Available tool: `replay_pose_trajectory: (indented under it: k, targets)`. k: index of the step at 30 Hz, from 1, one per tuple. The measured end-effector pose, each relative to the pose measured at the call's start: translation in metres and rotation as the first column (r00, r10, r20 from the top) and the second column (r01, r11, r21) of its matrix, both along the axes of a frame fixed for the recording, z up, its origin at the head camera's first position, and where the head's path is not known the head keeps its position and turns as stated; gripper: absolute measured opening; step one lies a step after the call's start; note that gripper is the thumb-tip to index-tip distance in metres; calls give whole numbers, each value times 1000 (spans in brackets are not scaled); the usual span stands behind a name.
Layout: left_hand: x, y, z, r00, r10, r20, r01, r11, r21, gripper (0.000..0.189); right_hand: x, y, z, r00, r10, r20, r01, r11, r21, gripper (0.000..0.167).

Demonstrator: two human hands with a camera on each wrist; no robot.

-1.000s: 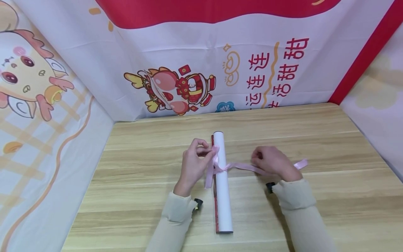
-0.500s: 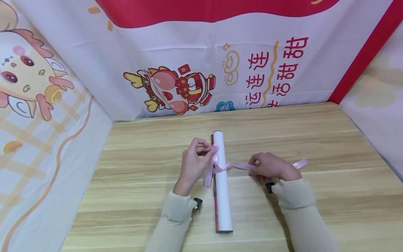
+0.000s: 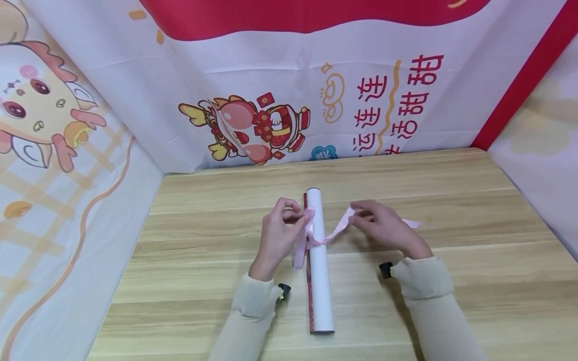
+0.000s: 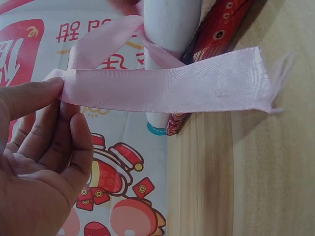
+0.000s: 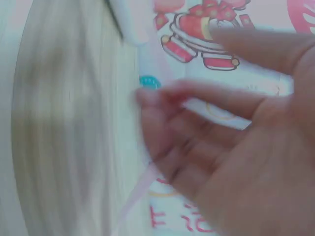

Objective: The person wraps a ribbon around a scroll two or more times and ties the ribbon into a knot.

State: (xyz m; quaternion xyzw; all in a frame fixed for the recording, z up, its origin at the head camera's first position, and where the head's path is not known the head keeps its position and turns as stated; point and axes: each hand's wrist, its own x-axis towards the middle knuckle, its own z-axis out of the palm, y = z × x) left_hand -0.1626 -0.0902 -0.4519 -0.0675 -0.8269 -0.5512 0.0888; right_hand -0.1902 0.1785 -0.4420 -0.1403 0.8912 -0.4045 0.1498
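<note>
Versus half a second ago: right hand [image 3: 386,228] has lifted off its lower spot by the tabletop [image 3: 194,260] and moved slightly toward the roll; pink ribbon [image 3: 338,229] now slants up from the roll to its fingers instead of running nearly flat. Ribbon's far tip, past the right wrist, has pulled in closer. Left hand [image 3: 277,235] basically unchanged.

Grip: left thumb and fingertips pinch a ribbon fold; frayed tail hangs free. Right thumb and fingers pinch the other length; right wrist view blurred, so exact contact unclear.

White paper roll [image 3: 321,291] lies lengthwise on the wood-grain tabletop between the hands, ribbon wrapped round it about midway. Red patterned strip [image 3: 310,306] runs along the roll's left side, partly covered by ribbon. Right hand hides some ribbon. Behind: printed backdrop cloth [image 3: 280,65] with cartoon dragon [image 3: 244,128].
</note>
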Motion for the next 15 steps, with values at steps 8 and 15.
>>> replay_pose_trajectory:
  k: [8, 15]
  targets:
    - [0, -1, -2, 999, -16, -42, 17, 1000, 6, 27, 6, -13, 13, 998, -55, 17, 56, 859, -509, 62]
    - [-1, -1, -1, 999, -29, -40, 30, 1000, 8, 27, 8, -20, 25, 972, -223, 69, 197, 623, -757, 53]
